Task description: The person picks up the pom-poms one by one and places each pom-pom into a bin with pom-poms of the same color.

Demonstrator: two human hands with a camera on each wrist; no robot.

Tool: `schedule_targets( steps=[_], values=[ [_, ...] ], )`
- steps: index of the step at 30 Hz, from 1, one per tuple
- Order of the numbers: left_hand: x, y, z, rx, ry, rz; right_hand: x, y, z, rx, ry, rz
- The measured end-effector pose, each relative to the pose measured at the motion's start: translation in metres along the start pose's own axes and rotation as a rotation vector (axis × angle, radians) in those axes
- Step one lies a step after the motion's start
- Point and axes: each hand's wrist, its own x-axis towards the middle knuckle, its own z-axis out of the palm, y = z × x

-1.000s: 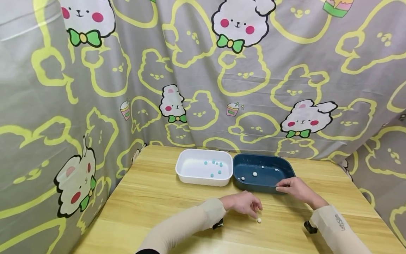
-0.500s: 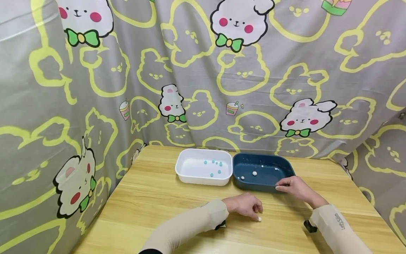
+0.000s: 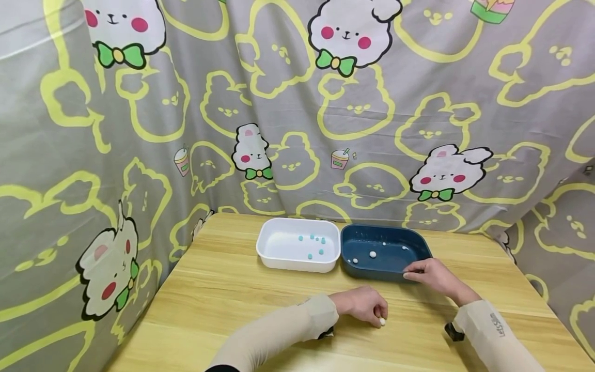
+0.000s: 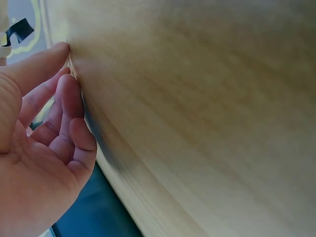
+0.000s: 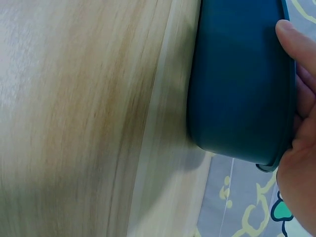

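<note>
On the wooden table lies a small white ball (image 3: 382,321). My left hand (image 3: 362,305) is low over the tabletop, thumb and forefinger tips pinching at the ball. The left wrist view shows that hand's (image 4: 49,113) curled fingers against the table, with the ball hidden from this side. My right hand (image 3: 434,276) grips the near right rim of a dark blue plastic bin (image 3: 378,274). Seen from the right wrist, the thumb (image 5: 296,42) lies over the bin's edge and the other fingers go behind it. Several white balls of different sizes sit inside the bin.
A white bin (image 3: 297,264) stands to the left of the blue one, side by side with it, and holds several small turquoise balls (image 3: 321,252). Behind the table (image 3: 223,289) hangs a grey curtain (image 3: 297,113) with a cartoon print.
My left hand has moved slightly right and down, its fingertips closing around the white ball on the table. The right hand keeps its place on the blue bin's rim.
</note>
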Motion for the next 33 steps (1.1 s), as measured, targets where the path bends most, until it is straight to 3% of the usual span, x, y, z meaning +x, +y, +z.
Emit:
schedule_targets(
  steps=[11,20,26,33],
  values=[
    [0.002,-0.001,0.003,0.025,-0.017,0.035,0.001,0.0,0.001,-0.008,0.001,-0.006],
    [-0.006,0.0,0.0,-0.015,-0.026,0.044,0.001,-0.001,0.001,-0.016,0.002,-0.007],
    [-0.013,-0.003,-0.005,-0.059,-0.008,0.025,0.001,0.0,0.001,-0.01,0.004,-0.005],
    [-0.026,-0.011,-0.017,-0.143,0.072,0.007,0.001,0.0,0.0,-0.008,-0.003,-0.004]
  ],
)
